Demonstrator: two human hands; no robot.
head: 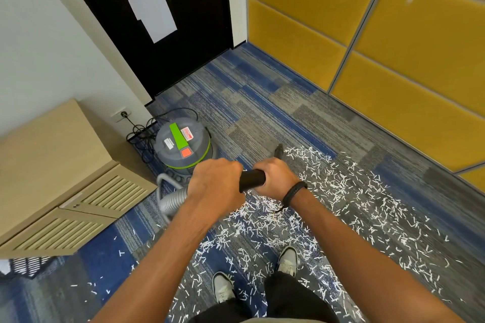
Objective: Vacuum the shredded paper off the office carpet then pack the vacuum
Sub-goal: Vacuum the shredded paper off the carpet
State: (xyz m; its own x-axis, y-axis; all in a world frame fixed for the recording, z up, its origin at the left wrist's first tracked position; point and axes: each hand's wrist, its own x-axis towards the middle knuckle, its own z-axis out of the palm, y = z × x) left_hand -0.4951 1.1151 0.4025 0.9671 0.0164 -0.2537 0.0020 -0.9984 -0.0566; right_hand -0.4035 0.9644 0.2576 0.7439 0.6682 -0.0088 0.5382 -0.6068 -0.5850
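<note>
1. While both hands grip the black wand tube [251, 180] at frame centre, the left hand [215, 183] wraps its near end with fingers curled over; the right hand [275, 178] is closed round it just beyond, w/ a dark wristband [293, 193] on that wrist.
2. Wand tip [279, 151] shows past the right hand, pointing up-frame, at the upper edge of the paper scatter; can't tell if it touches the carpet.
3. Grey ribbed hose [172, 199] leaves the left hand toward lower left, blurred.
4. Vacuum canister [183, 148], grey w/ green band and handle, orange patch on lid, stands left of centre on the carpet, just above the left hand.
5. Black power cord [143, 134] lies tangled beside the canister and runs to a wall socket [123, 114] left of it.
6. Shredded paper [341, 207], white strips, is spread across the blue-grey carpet [262, 105] over centre, right and bottom of frame, round both shoes [288, 261]; thinner at lower left.
7. Carpet in the upper middle, toward the black door [189, 34], shows no strips.
8. Beige cabinet [52, 178] w/ louvred doors at left edge; yellow padded wall panels [393, 47] at upper right.
</note>
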